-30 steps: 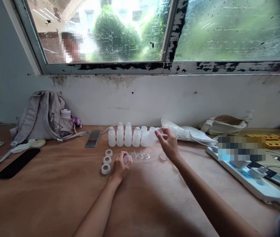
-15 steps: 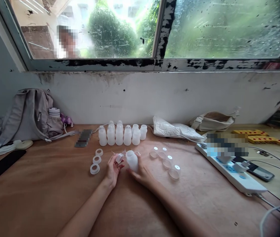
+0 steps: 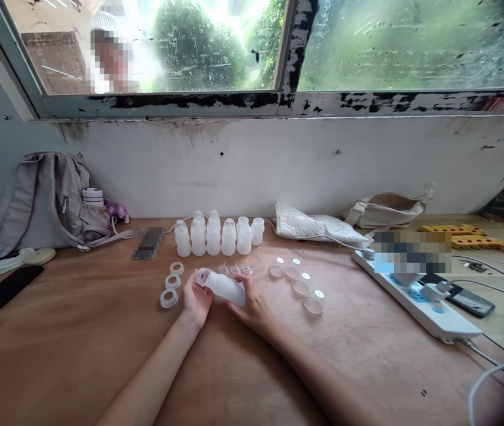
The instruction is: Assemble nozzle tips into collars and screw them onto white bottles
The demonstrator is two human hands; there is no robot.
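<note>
My right hand [image 3: 252,306] is wrapped around the body of a frosted white baby bottle [image 3: 228,290], which lies tilted with its neck to the left. At that neck, my left hand [image 3: 196,302] holds a translucent collar ring [image 3: 203,276] against the opening; whether it is threaded on cannot be seen. Just beyond the bottle, several clear silicone nipples [image 3: 234,270] stand in a row. Left of my left hand are three white collar rings [image 3: 169,298]. Clear round caps [image 3: 313,305] and small white discs [image 3: 319,294] lie to the right of my right hand.
Several frosted bottles [image 3: 213,236], some with tops on, stand in rows near the wall. A backpack [image 3: 52,201] and a black phone-like slab [image 3: 3,296] are at left. At right lie a silver pouch [image 3: 318,228], a power strip [image 3: 416,302] with cables and a phone [image 3: 471,302].
The bottle has tipped from near upright to lying leftward, and its neck now meets the collar ring in my left hand. The nipples behind are in fuller view. The camera has tilted slightly down.
</note>
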